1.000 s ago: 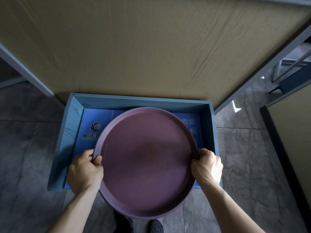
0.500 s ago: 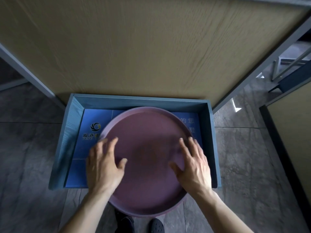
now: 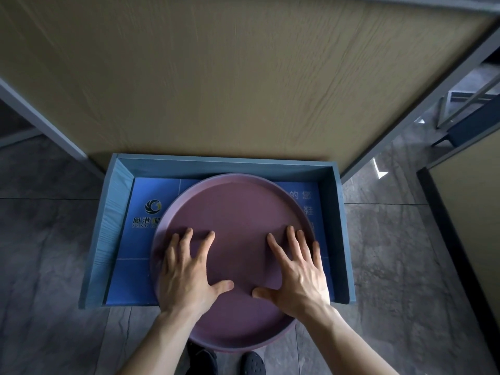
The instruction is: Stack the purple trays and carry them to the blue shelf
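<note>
head | purple tray on blue shelf | left hand, right hand flat on it, grip apart

A round purple tray lies in the blue shelf, a low open box on the grey tiled floor against a wood-grain panel. The tray's near edge sticks out past the shelf's open front. Both hands rest flat on the tray, fingers spread: the left hand on its left half, the right hand on its right half. A blue printed sheet with a logo lines the shelf bottom. 2 dark shoes show below the tray.
</note>
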A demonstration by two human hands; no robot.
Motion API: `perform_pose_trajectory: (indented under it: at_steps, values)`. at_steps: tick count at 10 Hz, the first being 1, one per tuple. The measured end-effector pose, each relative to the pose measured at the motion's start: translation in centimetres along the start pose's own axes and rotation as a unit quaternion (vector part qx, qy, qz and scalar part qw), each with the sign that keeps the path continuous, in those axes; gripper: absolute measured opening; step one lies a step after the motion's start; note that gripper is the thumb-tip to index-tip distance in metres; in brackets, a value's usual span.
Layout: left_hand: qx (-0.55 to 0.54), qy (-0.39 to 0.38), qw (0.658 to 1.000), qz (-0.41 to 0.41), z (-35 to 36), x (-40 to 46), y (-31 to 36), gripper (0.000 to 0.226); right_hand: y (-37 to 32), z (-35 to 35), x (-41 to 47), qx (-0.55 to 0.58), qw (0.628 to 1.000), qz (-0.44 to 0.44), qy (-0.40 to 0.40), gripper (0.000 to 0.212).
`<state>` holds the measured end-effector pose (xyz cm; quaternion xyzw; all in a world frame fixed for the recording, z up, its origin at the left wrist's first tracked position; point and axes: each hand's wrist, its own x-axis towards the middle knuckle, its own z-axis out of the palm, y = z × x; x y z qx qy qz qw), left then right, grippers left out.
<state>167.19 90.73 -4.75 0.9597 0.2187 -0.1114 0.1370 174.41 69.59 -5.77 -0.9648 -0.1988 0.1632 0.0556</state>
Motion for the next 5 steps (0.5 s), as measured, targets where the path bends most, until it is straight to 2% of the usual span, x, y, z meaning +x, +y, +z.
perform_pose_trajectory:
  at_steps: [2, 3, 4, 5]
  values:
    - [-0.002, -0.012, 1.0, -0.001, 0.0, -0.3, 0.4, 0.113, -0.1, -0.2, -0.1, -0.004, 1.0, 0.005, -0.015, 0.12]
    - [0.019, -0.036, 0.999, 0.009, -0.7, -0.3, 0.4, 0.109, -0.5, -1.5, 0.1, -0.008, 0.999, 0.006, -0.051, 0.114]
    - [0.034, -0.052, 0.998, 0.016, -2.3, 0.0, 0.5, 0.093, -0.6, -3.7, 0.5, -0.004, 0.997, 0.015, -0.082, 0.102]
    - [0.039, -0.033, 0.998, 0.034, -4.2, -0.3, 0.5, 0.079, -0.9, -5.7, -0.1, 0.028, 0.995, 0.034, -0.084, 0.101]
